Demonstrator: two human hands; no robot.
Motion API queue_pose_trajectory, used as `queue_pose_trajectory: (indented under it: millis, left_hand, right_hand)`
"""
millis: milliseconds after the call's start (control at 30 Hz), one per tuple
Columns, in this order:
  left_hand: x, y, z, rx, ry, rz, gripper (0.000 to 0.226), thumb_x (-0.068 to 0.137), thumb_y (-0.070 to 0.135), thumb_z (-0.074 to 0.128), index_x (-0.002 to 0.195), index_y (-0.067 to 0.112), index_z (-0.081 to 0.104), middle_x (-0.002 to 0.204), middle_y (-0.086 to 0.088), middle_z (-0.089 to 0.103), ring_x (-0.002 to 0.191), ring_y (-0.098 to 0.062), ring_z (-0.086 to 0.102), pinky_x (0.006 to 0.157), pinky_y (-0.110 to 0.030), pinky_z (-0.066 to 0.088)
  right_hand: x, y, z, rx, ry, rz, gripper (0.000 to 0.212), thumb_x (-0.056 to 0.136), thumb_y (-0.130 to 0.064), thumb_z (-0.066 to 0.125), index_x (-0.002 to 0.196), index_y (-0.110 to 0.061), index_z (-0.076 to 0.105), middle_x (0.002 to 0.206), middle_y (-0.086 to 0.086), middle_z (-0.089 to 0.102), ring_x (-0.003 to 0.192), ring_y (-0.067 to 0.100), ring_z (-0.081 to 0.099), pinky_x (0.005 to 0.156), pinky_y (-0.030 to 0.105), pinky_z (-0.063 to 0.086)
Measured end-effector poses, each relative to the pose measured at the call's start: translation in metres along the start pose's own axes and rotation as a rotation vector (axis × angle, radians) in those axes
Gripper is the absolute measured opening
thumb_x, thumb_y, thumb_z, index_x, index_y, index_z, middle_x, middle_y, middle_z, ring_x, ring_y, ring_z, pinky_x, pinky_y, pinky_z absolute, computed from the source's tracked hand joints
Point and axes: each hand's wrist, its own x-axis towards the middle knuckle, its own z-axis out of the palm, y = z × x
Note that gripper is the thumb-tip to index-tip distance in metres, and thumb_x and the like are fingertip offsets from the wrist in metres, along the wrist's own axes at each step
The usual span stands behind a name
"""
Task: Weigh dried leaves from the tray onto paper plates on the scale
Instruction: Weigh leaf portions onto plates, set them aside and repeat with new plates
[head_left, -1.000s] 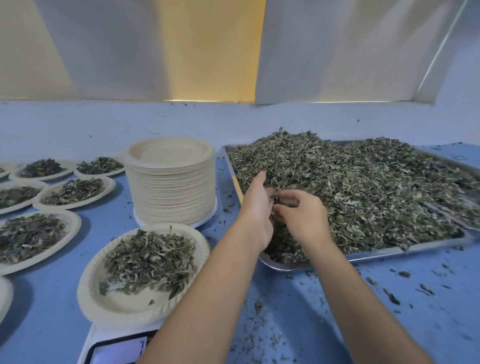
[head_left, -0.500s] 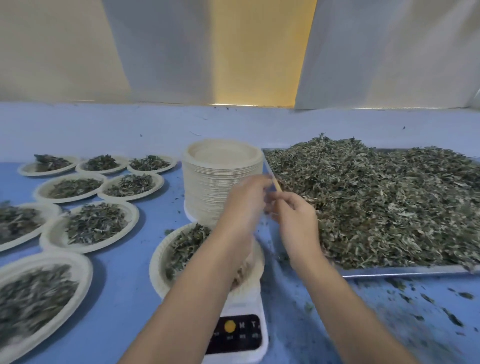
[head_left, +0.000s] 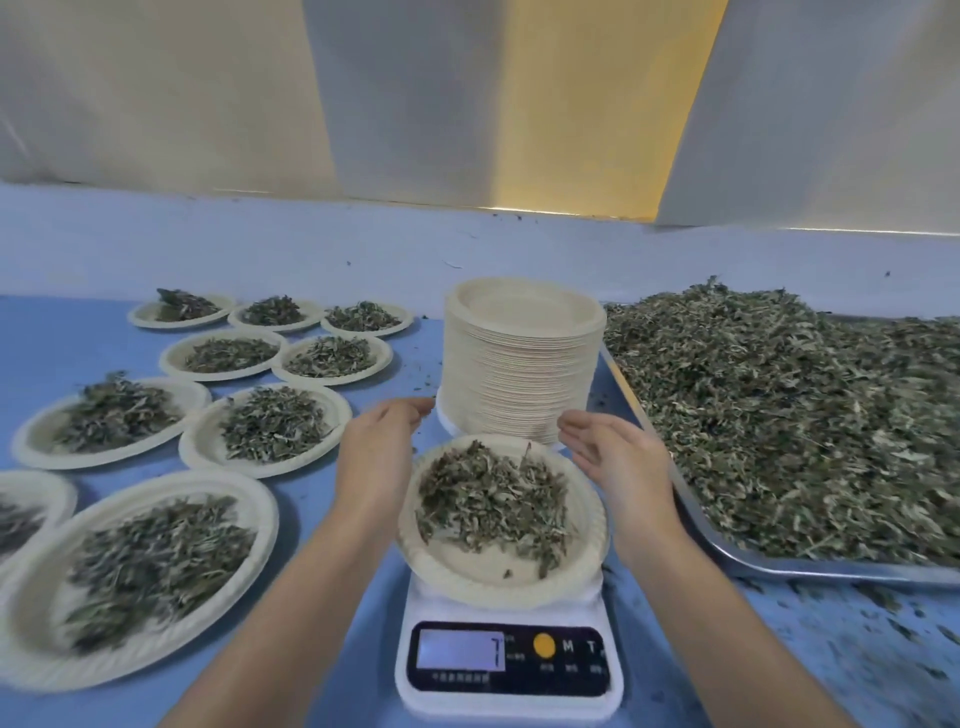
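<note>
Blue tabletop (head_left: 62, 332) is backed by a pale upstand (head_left: 208, 244). White panels (head_left: 831, 104) are seen above it, with a yellow strip (head_left: 597, 104) exposed between them.

Open left hand (head_left: 376, 447) and right hand (head_left: 618, 460) flank the leaf-filled plate (head_left: 498, 577) on the scale (head_left: 511, 696); the tray (head_left: 779, 569) lies right.

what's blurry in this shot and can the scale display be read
Head view: the near left plate is smeared by motion blur, the plate on the scale looks fairly sharp; the scale display is washed pale, one faint digit at its right, not reliably readable; the wide-angle lens bows the tray rim.
</note>
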Motion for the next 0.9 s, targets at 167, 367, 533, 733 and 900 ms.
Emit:
queue_pose_trajectory:
  millis: [167,367,533,733,900]
  left_hand:
    - [0.007,-0.006,0.003,-0.07,0.005,-0.132,0.029,0.091,0.01,0.044,0.107,0.013,0.067,0.117,-0.003,0.065,0.113,-0.016,0.057,0.1,-0.034,0.042]
    - [0.012,0.0,-0.013,-0.198,-0.008,-0.242,0.027,0.09,-0.007,0.045,0.1,0.008,0.066,0.099,-0.006,0.067,0.095,-0.021,0.065,0.078,-0.035,0.054]
    - [0.021,0.012,-0.04,-0.301,-0.072,-0.309,0.036,0.086,-0.021,0.04,0.1,0.005,0.062,0.117,-0.01,0.063,0.104,-0.027,0.061,0.076,-0.038,0.051]
    - [0.042,0.041,-0.1,-0.401,-0.046,-0.313,0.037,0.088,-0.02,0.036,0.102,0.007,0.057,0.12,-0.009,0.06,0.09,-0.026,0.061,0.054,-0.033,0.052]
    - [0.065,0.054,-0.154,-0.47,0.133,-0.248,0.036,0.089,-0.02,0.034,0.089,0.008,0.055,0.115,-0.008,0.059,0.092,-0.025,0.061,0.061,-0.035,0.049]
  right_hand:
    - [-0.003,-0.002,0.004,0.131,-0.008,0.059,0.025,0.096,0.001,0.042,0.1,-0.006,0.066,0.103,0.009,0.07,0.098,0.015,0.067,0.085,0.024,0.052]
    - [-0.006,-0.013,0.009,0.318,0.012,0.146,0.023,0.091,0.005,0.046,0.099,-0.001,0.067,0.098,0.012,0.072,0.093,0.017,0.07,0.087,0.029,0.053]
    - [-0.009,-0.03,0.036,0.366,-0.03,0.146,0.021,0.089,0.005,0.049,0.098,0.001,0.067,0.093,0.012,0.073,0.089,0.016,0.071,0.074,0.023,0.057]
    - [-0.005,-0.041,0.094,0.203,-0.103,0.133,0.023,0.081,0.007,0.052,0.088,-0.006,0.07,0.078,0.006,0.068,0.069,0.014,0.062,0.058,0.023,0.051]
    - [0.0,-0.038,0.151,0.029,-0.27,0.217,0.01,0.084,-0.014,0.062,0.087,-0.005,0.065,0.075,0.017,0.057,0.066,0.02,0.054,0.058,0.027,0.045]
